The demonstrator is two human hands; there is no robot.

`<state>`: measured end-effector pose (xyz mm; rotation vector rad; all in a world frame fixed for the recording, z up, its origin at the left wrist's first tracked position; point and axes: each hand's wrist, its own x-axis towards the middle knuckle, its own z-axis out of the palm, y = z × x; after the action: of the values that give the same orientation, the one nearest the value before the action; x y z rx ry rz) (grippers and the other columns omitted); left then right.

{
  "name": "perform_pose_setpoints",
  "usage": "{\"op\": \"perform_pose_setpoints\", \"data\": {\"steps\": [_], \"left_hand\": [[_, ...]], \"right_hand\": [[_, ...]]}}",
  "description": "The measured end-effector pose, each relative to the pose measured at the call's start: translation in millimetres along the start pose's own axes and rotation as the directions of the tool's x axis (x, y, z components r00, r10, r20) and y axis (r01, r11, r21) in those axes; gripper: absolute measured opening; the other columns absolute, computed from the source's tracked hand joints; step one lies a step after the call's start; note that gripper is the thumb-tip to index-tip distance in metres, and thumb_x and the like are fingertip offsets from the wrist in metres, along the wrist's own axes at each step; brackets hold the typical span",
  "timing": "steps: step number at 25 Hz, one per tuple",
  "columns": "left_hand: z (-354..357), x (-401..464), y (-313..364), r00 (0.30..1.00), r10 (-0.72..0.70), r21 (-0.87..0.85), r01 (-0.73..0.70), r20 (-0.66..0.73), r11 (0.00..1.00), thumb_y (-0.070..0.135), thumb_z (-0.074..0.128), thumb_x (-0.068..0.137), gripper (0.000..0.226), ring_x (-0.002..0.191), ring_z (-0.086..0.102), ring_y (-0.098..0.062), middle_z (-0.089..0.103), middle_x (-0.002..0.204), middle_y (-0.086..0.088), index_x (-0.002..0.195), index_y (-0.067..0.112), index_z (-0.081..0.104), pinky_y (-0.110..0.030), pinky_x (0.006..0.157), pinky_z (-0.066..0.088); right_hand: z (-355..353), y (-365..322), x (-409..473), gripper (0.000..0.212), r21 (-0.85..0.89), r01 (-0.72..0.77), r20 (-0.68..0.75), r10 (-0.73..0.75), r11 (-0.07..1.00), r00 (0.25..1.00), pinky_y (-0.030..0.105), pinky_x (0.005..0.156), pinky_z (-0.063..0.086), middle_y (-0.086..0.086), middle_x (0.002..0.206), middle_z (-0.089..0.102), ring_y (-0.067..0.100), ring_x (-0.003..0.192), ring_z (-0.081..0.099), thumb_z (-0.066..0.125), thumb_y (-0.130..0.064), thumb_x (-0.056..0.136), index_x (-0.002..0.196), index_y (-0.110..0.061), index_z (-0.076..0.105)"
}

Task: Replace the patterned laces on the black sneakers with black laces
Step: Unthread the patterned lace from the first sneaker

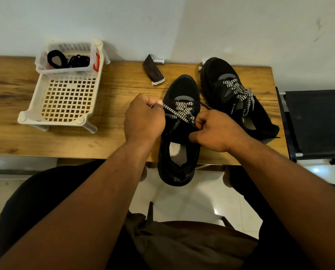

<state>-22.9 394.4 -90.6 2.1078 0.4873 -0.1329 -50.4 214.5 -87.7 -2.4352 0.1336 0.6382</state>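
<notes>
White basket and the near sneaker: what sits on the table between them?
Head view: only the left hand, pulling a patterned lace off the near sneaker. Otherwise bare wood between it and the white basket.

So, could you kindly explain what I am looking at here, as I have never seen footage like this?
There is no machine here: a person wears a camera on the head, looking down at their own bare hands. On the wooden table stand two black sneakers with black-and-white patterned laces. The left hand pinches a lace end of the nearer sneaker; the right hand grips that sneaker by its laces. The farther sneaker stays laced. A small clear plastic basket, resting on a white plastic tray, holds coiled black laces.
</notes>
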Motion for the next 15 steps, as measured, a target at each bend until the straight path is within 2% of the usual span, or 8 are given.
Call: {"op": "perform_pose_setpoints", "data": {"steps": [2, 4, 7, 9, 11, 13, 14, 15], "left_hand": [[-3.4, -8.2, 3.3, 0.981, 0.175, 0.170, -0.187, 0.084, 0.968, 0.029, 0.072, 0.088, 0.029, 0.088, 0.058, 0.002, 0.062, 0.103, 0.021, 0.115, 0.034, 0.062, -0.021, 0.069, 0.044], [-2.3, -18.6, 9.2, 0.916, 0.344, 0.233, -0.387, 0.205, 0.892, 0.028, 0.077, 0.082, 0.038, 0.095, 0.062, -0.003, 0.067, 0.110, 0.017, 0.117, 0.038, 0.066, -0.023, 0.076, 0.048], [7.2, -27.7, 5.2, 0.855, 0.436, 0.423, -0.518, 0.281, 0.744, 0.035, 0.080, 0.082, 0.025, 0.100, 0.066, -0.014, 0.071, 0.109, 0.010, 0.106, 0.035, 0.073, -0.031, 0.080, 0.052], [9.0, -30.1, 3.1, 0.844, 0.465, 0.408, -0.536, 0.267, 0.739, 0.034, 0.079, 0.085, 0.011, 0.093, 0.066, -0.016, 0.072, 0.099, 0.007, 0.094, 0.031, 0.073, -0.032, 0.076, 0.051], [7.3, -28.3, 6.1, 0.889, 0.394, 0.251, -0.446, 0.233, 0.859, 0.029, 0.081, 0.084, 0.011, 0.086, 0.068, -0.016, 0.072, 0.090, 0.007, 0.080, 0.025, 0.071, -0.035, 0.073, 0.056], [-1.5, -14.3, 12.9, 0.979, 0.126, -0.049, -0.119, 0.158, 0.992, 0.024, 0.080, 0.086, 0.019, 0.086, 0.073, -0.021, 0.075, 0.087, 0.002, 0.073, 0.023, 0.066, -0.042, 0.079, 0.062], [-6.7, -5.0, 15.0, 0.990, -0.041, -0.202, 0.068, 0.134, 0.977, 0.022, 0.079, 0.087, 0.021, 0.088, 0.075, -0.027, 0.076, 0.089, -0.003, 0.073, 0.022, 0.063, -0.048, 0.082, 0.063], [-11.5, 5.6, 13.4, 0.984, -0.142, -0.272, 0.166, 0.104, 0.948, 0.023, 0.078, 0.087, 0.021, 0.089, 0.075, -0.030, 0.076, 0.091, -0.006, 0.075, 0.022, 0.061, -0.052, 0.083, 0.063]], "right_hand": [[0.5, 0.4, 0.0, 0.027, -0.001, 0.003, -0.006, -0.003, 1.000, 1.000, 0.030, 0.060, 0.043, -0.001, 0.073, 0.060, 0.018, 0.071, 0.058, 0.080, -0.029, 0.077, 0.070, -0.022, 0.055], [0.6, 0.9, 0.0, 0.024, 0.013, 0.010, -0.006, -0.010, 1.000, 1.000, 0.030, 0.060, 0.044, 0.000, 0.072, 0.060, 0.019, 0.070, 0.059, 0.079, -0.028, 0.076, 0.070, -0.022, 0.056], [1.1, 0.6, -0.1, 0.025, 0.022, 0.018, -0.015, -0.018, 1.000, 1.000, 0.030, 0.059, 0.043, -0.001, 0.068, 0.058, 0.018, 0.066, 0.057, 0.079, -0.028, 0.075, 0.069, -0.022, 0.056], [1.7, -0.5, 0.5, 0.025, 0.028, 0.012, -0.019, -0.012, 1.000, 1.000, 0.030, 0.058, 0.043, -0.001, 0.068, 0.057, 0.018, 0.065, 0.055, 0.079, -0.028, 0.074, 0.069, -0.022, 0.055], [0.6, -1.0, 0.7, 0.026, 0.048, -0.001, -0.012, 0.002, 0.999, 1.000, 0.030, 0.059, 0.044, -0.001, 0.067, 0.057, 0.018, 0.066, 0.054, 0.079, -0.026, 0.075, 0.068, -0.021, 0.054], [-2.0, -0.4, -0.7, 0.027, 0.047, -0.026, 0.021, 0.025, 0.999, 0.999, 0.031, 0.060, 0.044, 0.000, 0.069, 0.057, 0.019, 0.068, 0.055, 0.079, -0.025, 0.077, 0.068, -0.021, 0.054], [-2.8, 0.0, -1.8, 0.027, 0.045, -0.037, 0.040, 0.035, 0.998, 0.999, 0.031, 0.061, 0.045, 0.001, 0.070, 0.057, 0.019, 0.069, 0.056, 0.078, -0.025, 0.079, 0.069, -0.021, 0.054], [-2.9, 0.4, -2.5, 0.027, 0.048, -0.043, 0.049, 0.041, 0.998, 0.998, 0.032, 0.061, 0.045, 0.001, 0.071, 0.057, 0.018, 0.070, 0.056, 0.078, -0.025, 0.079, 0.070, -0.021, 0.054]]}}
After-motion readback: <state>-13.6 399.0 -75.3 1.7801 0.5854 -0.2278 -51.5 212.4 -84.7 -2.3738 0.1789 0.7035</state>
